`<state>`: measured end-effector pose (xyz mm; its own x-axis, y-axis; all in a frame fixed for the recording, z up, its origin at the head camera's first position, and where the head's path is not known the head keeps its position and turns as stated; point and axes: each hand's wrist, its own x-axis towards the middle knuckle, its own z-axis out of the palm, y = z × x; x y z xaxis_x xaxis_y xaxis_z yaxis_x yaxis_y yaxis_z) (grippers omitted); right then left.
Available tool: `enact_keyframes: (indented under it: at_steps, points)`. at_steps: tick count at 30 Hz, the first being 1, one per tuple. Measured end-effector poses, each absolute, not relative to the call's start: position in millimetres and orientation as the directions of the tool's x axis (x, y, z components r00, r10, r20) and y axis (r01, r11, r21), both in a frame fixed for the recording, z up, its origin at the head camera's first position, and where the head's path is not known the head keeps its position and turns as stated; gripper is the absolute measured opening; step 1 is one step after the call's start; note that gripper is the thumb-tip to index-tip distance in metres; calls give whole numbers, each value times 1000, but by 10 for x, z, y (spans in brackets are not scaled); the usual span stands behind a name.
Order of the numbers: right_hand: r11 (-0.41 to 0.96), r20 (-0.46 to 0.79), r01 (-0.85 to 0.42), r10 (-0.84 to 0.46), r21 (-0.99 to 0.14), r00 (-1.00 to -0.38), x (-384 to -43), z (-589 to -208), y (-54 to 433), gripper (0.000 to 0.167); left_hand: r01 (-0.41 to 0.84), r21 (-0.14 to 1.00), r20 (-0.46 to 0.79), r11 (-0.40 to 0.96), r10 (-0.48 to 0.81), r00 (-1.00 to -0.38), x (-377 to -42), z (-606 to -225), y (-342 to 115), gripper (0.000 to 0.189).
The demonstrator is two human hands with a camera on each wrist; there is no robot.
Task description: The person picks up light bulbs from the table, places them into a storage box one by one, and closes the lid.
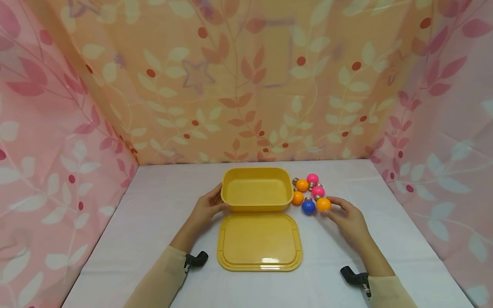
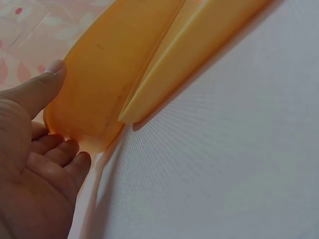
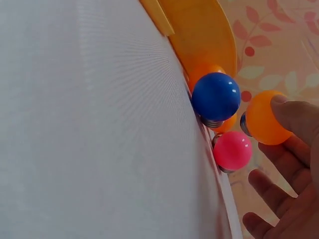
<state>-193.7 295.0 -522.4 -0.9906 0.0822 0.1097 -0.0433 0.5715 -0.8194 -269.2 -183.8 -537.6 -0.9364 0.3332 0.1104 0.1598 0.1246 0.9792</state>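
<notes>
A yellow plastic box [image 1: 257, 188] stands on the table with its inside bare. My left hand [image 1: 206, 206] touches the box's left end, thumb at the near corner and the other fingers round the side. In the right wrist view, my right hand [image 3: 294, 164] pinches an orange light bulb [image 3: 268, 117] between thumb and fingers, raised off the table with its metal base pointing away. Beside the box's right end lie a blue bulb [image 1: 308, 206], pink bulbs [image 1: 318, 191] and other orange bulbs [image 1: 298, 197].
The yellow lid [image 1: 259, 242] lies flat just in front of the box. A white cloth [image 1: 154, 192] covers the table. Patterned fabric hangs behind the table [image 1: 239, 85] and along both sides.
</notes>
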Motion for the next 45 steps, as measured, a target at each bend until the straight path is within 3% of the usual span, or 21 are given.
enact_keyframes:
  at_steps: [14,26,33,45]
  points:
    - [642,120,-60,50,-764,-991,-2164,-4692,2796,65,180,981,145,69,345,-927,-2694,-5329,-1847,85]
    - [682,64,-146,-144,-717,-987,-2688,-4128,2441,59,193,978,154,83,342,-927,-2707,-5339,-1859,84]
    - [668,65,-268,-312,-694,-948,-2977,-3911,2226,49,182,979,142,93,335,-932,-2702,-5354,-1845,84]
    - [633,-16,-312,-456,-709,-890,-3404,-3805,1879,43,176,979,133,101,334,-933,-2673,-5351,-1840,82]
